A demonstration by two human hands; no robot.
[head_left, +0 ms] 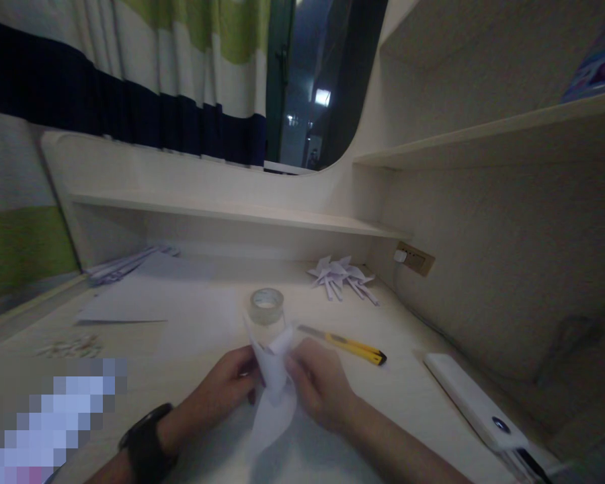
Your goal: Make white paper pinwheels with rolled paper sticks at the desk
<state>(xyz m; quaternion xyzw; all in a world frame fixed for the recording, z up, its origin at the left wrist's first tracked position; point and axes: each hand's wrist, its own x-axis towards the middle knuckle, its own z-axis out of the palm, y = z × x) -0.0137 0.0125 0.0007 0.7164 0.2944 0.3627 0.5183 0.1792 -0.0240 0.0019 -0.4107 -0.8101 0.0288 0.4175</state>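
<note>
Between both sets of fingertips, pinched: a folded white paper piece (271, 376), left hand (225, 390) and right hand (318, 390) closed narrow on it over the desk (191, 336); at 12 o'clock, a tape roll (267, 306); toward 2 o'clock, a yellow utility knife (345, 344); farther, folded paper shapes (341, 275)

The folded piece (272, 386) pinched between the left hand (226, 390) and right hand (323, 390) is thin white paper, matt and creased, as are the folded shapes (340, 275) and the flat sheet (131, 302) on the bench (408, 390), whose pale wood-look laminate is smooth with a faint grain. The tape roll (266, 306) is clear glossy plastic, the utility knife (350, 346) yellow plastic with a dull metal blade, and the power bank (476, 403) smooth white plastic. The striped curtain (131, 67) is soft matt cloth, and the wristwatch (146, 444) looks matt black.
</note>
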